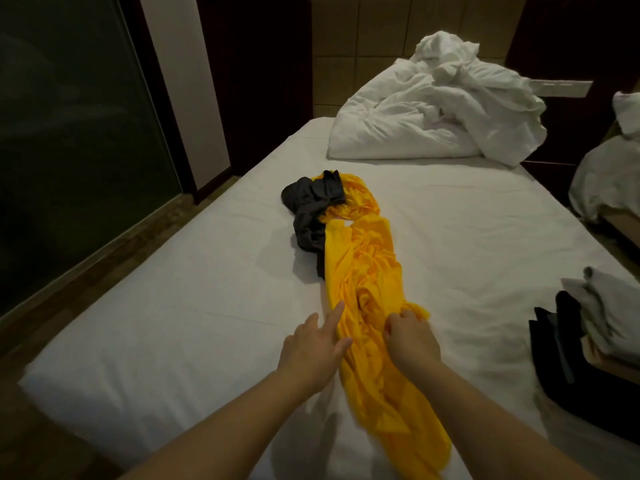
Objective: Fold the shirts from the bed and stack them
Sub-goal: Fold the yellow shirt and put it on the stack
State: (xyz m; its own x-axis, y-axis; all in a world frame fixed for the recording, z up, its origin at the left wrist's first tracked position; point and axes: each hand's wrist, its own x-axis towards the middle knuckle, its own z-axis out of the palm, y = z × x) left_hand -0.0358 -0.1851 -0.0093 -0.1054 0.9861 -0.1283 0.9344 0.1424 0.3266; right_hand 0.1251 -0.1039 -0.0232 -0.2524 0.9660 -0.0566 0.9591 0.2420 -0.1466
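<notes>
A yellow shirt (367, 271) lies bunched in a long strip down the middle of the white bed (173, 323). A dark grey shirt (311, 209) is crumpled at its far left end, partly under the yellow cloth. My left hand (311, 348) lies with straight fingers at the yellow shirt's left edge, the index finger pointing onto the fabric. My right hand (412, 337) has its fingers curled into a bunch of the yellow shirt's right side. A stack of folded clothes (581, 337), dark and light grey, sits at the bed's right edge.
A rumpled white duvet and pillow (440, 109) fill the head of the bed. More white bedding (606, 181) lies on a second bed at the right. A dark glass wall (69, 150) and wooden floor border the bed's left side.
</notes>
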